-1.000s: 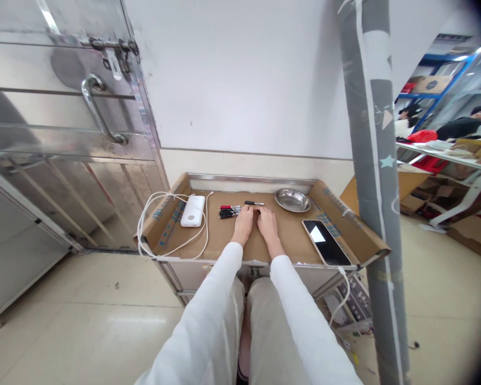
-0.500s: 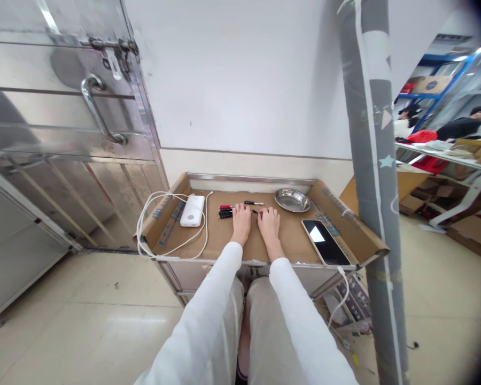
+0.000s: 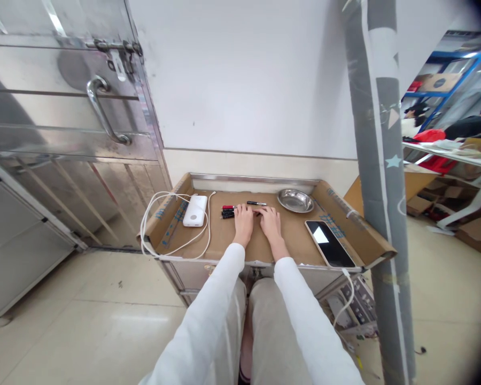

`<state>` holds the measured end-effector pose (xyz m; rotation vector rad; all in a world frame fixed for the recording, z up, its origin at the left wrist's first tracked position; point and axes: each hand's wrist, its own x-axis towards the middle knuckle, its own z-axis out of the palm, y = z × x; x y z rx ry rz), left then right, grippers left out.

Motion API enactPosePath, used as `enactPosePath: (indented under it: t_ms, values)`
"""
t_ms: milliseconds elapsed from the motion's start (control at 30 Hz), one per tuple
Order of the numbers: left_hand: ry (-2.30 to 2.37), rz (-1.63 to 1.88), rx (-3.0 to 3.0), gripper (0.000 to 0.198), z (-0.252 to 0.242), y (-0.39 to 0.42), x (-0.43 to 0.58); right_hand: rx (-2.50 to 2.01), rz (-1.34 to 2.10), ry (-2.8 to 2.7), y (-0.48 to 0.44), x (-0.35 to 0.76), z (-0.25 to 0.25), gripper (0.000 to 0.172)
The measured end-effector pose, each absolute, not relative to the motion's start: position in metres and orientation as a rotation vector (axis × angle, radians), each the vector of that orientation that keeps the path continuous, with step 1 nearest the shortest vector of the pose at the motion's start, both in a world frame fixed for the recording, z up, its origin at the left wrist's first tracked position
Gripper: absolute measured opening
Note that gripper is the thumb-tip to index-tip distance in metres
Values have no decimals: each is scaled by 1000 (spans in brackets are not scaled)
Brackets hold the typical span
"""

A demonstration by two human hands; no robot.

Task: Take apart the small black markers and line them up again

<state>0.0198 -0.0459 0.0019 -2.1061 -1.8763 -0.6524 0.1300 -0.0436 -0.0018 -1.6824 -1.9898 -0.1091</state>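
On the brown cardboard tabletop [image 3: 224, 240], several black and red pens [image 3: 227, 212] lie in a bunch, partly covered by my left hand [image 3: 244, 222]. Its fingers are bent over the right ends of the pens, and what they hold is hidden. My right hand [image 3: 271, 223] is close beside it, fingertips bent inward around a small dark piece too small to name. A single black pen [image 3: 257, 203] lies just beyond both hands. A round metal dish [image 3: 295, 201] stands at the back right.
A white power bank [image 3: 194, 210] with a looped white cable is on the left. A phone [image 3: 330, 244] lies at the right front, cabled. Folded cardboard walls edge both sides. A wrapped grey pole [image 3: 385, 160] stands at the right; people sit farther off.
The whole view has shifted slightly to the right. My right hand's fingertips have come closer to my left hand. The pens, dish and phone have stayed in place.
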Motion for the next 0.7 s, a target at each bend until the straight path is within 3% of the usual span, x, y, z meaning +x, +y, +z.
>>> enactPosePath:
  t_ms: [333,700]
  values:
    - [-1875,-669,-2079,25,-1,-44,20,-1808,-185,-1864,-45,128,-5,24]
    - [-1820,-654,-2200,25,-4,-40,20,-1823,-207,-1882,-47,129,-5,21]
